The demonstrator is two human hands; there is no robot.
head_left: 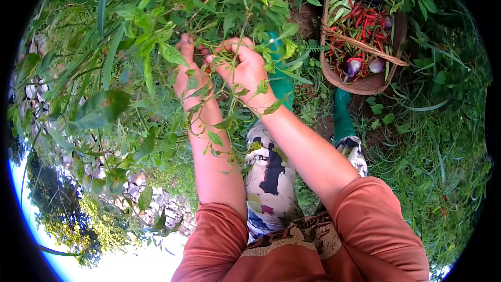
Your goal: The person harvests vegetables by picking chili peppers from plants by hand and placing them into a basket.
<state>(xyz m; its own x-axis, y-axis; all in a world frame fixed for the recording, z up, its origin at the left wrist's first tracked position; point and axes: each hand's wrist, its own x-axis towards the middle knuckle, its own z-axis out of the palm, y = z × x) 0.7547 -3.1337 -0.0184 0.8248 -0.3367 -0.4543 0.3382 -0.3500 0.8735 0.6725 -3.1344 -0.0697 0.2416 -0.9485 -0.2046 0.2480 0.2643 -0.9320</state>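
My left hand [191, 79] reaches up into a leafy chili plant [172, 47], its fingers closed among the stems and partly covered by leaves. Close beside it, my right hand [249, 73] is curled, with thumb and forefinger pinched toward the left fingers. A small bit of red shows between the two hands, too small and covered to name surely. Thin stems with green, partly browned leaves hang in front of both wrists.
At the upper right, a woven basket [360, 90] with a handle holds red chilies [365, 23], purple eggplants [353, 66] and pale green pods [342, 4]. Green boots [342, 115] stand in grass and weeds. Stones [156, 203] lie at the left.
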